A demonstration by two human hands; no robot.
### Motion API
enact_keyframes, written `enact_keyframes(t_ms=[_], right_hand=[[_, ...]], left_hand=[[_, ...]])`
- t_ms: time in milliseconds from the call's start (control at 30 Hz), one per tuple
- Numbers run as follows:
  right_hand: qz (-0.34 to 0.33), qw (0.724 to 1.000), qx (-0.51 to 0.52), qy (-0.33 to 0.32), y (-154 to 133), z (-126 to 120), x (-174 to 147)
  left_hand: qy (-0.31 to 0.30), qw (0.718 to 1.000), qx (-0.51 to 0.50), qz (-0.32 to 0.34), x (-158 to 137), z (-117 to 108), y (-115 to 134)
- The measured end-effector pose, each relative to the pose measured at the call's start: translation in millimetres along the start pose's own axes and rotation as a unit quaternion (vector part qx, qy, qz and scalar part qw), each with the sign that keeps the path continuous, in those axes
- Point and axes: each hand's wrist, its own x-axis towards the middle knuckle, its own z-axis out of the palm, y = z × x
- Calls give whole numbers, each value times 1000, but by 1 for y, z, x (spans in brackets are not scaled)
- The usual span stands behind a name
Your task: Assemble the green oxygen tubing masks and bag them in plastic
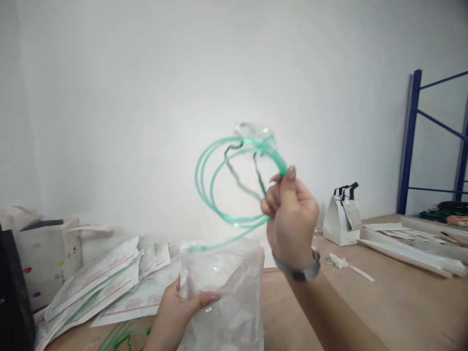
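Right hand (290, 214), centre frame, pinches coiled translucent green plastic tubing (219, 195) directly above the crinkled clear plastic bag (228, 292) gripped by the left hand (175, 312) below

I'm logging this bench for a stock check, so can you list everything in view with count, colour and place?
coiled tubing: one coil of several loops, green, held up mid-frame, one end running down into the bag
clear mask piece: one, transparent, at the top of the coil
plastic bag: one, clear, bottom centre
sealed pouches: a pile, count unclear, white with pink print, left on the table
paper bag: one, white with coloured dots, far left
small bag: one, white with black handles, right of centre
table: one, brown
shelf frame: one, blue, far right
wristwatch: one, grey, right wrist
left hand: grip on the plastic bag
right hand: grip on the coiled tubing
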Motion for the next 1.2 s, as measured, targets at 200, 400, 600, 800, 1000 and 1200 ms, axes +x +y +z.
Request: enact_keyframes(t_ms=[200,400,600,800,1000,1200], right_hand=[[152,974,30,-166,20,-14,-32],[165,965,43,-200,15,-29,-30],[208,940,-60,-264,16,-37,-35],[262,858,-196,-396,16,-47,-26],[284,918,-50,-272,33,-40,-38],[280,840,-182,-427,21,-50,-33]], left_hand=[[41,999,13,19,2,-11,7],[59,998,18,27,7,-22,12],[70,996,28,56,7,-21,11],[48,983,110,137,12,-21,4],[-20,987,107,120,13,-13,0],[-16,985,129,112,17,-27,6]])
